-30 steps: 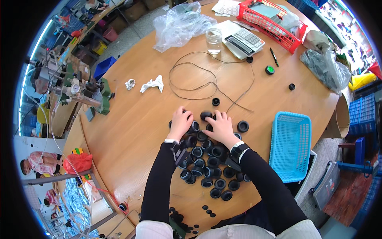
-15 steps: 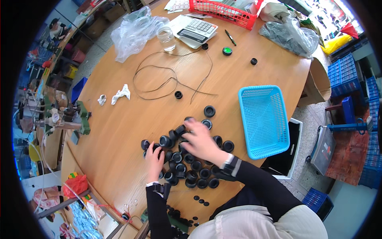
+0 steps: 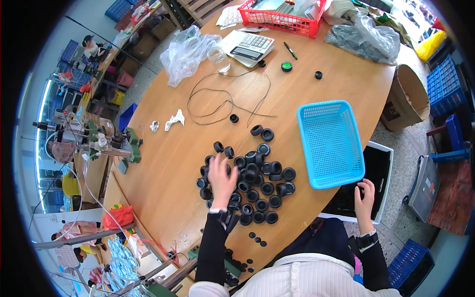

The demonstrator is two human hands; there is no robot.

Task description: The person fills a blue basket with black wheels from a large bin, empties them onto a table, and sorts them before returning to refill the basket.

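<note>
Small black rubber tyres lie in a loose heap on the wooden table in front of me, some flat and some on edge. My left hand is over the heap's left side with its fingers apart, and hides a few tyres beneath it. My right hand is out past the table's edge, by the near right corner of a light-blue plastic basket. Its fingers are bent but apart, and I see nothing in them. Below that hand is a black bin with a white rim.
Farther back are a loose wire, a calculator, a glass, clear plastic bags and a red basket. Small black discs lie nearest me. A green machine stands at the left; a cardboard box is at the right.
My right hand has left the heap and swung right, beyond the blue basket's near corner. My left hand has shifted onto the heap's left side. Several tyres lie differently, and the view has turned.
</note>
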